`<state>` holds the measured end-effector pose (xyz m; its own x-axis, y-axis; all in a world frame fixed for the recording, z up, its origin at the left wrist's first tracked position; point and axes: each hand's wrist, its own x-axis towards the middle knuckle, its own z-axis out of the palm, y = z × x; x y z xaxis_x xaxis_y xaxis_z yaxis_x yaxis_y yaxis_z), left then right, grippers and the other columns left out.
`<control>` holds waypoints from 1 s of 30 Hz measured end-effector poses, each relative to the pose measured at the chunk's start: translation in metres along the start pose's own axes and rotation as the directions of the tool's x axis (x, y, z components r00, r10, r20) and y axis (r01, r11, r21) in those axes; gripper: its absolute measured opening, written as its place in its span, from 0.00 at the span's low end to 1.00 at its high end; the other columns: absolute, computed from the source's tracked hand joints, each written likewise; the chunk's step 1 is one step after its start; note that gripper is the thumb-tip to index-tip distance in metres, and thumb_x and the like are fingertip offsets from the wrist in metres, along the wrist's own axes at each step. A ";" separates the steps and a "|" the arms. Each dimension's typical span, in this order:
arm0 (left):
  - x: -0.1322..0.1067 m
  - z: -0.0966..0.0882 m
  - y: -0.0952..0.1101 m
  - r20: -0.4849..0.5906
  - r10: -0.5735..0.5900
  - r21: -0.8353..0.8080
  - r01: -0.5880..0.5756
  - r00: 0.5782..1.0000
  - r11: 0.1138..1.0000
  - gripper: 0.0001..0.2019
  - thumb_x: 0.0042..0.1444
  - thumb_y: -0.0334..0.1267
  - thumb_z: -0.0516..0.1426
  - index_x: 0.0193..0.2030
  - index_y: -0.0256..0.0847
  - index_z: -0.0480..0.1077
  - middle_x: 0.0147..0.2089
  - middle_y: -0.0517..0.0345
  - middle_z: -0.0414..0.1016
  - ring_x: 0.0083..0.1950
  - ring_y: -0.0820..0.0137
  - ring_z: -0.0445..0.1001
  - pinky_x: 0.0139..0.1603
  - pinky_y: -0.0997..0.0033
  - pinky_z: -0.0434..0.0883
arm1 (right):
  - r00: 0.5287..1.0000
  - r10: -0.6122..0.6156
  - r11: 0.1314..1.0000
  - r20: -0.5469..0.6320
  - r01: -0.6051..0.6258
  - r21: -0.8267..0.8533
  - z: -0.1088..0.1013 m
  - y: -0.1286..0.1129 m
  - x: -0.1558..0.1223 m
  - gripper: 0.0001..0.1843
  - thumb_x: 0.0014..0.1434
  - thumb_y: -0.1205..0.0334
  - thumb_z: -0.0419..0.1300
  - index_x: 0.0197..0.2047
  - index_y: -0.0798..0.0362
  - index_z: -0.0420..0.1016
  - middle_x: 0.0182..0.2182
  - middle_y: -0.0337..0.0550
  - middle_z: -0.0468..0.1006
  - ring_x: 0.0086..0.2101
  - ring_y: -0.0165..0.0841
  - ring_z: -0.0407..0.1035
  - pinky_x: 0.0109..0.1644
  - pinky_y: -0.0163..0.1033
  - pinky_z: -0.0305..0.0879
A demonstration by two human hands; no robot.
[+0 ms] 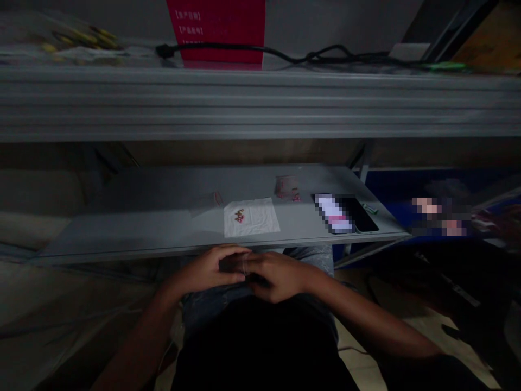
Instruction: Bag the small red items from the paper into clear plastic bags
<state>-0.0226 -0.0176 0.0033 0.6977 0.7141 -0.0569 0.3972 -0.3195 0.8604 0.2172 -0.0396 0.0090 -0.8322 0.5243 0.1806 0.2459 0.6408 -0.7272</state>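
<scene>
My left hand [209, 270] and my right hand [280, 275] meet over my lap, just below the front edge of the grey table [154, 217]. The fingers of both are curled and pressed together around something small and dark that I cannot make out. On the table ahead lies a white cloth [260, 220] with a small reddish piece [239, 216] on it. Behind it to the right sits a small clear bag [287, 187] with red bits.
A black phone [358, 214] lies at the table's right end. A wide grey shelf [260, 103] runs overhead, carrying a red box [220, 27], a black cable [325, 56] and yellow items [81, 39]. A blue bin [407, 187] stands to the right.
</scene>
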 end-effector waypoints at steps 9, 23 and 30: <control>0.013 -0.016 -0.009 -0.185 -0.008 -0.162 -0.022 0.983 0.987 0.17 0.58 0.40 0.63 0.54 0.44 0.75 0.53 0.51 0.79 0.54 0.60 0.76 0.58 0.56 0.72 | 0.988 -0.087 0.995 -0.127 0.092 0.032 -0.029 -0.005 0.017 0.24 0.62 0.72 0.56 0.60 0.51 0.72 0.57 0.49 0.76 0.56 0.38 0.71 0.60 0.46 0.68; 0.064 -0.025 -0.046 -0.593 -0.246 -0.621 -0.241 0.766 0.746 0.15 0.49 0.47 0.68 0.38 0.37 0.82 0.43 0.48 0.83 0.44 0.60 0.80 0.50 0.64 0.73 | 0.960 0.155 0.886 -0.234 -0.240 -0.397 -0.077 0.118 0.084 0.08 0.62 0.65 0.63 0.44 0.56 0.81 0.40 0.48 0.81 0.39 0.36 0.73 0.44 0.37 0.63; 0.063 -0.027 -0.057 -0.535 -0.243 -0.691 -0.254 0.809 0.677 0.17 0.52 0.48 0.65 0.40 0.36 0.82 0.39 0.49 0.83 0.39 0.63 0.78 0.46 0.67 0.72 | 0.968 0.179 0.903 -0.173 -0.232 -0.363 -0.071 0.132 0.093 0.06 0.61 0.68 0.63 0.40 0.54 0.82 0.39 0.47 0.82 0.37 0.35 0.72 0.43 0.37 0.63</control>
<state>-0.0176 0.0621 -0.0357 0.1490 0.9887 0.0161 -0.3206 0.0328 0.9467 0.2076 0.1335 -0.0237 -0.6758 0.7196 0.1596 0.5951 0.6604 -0.4580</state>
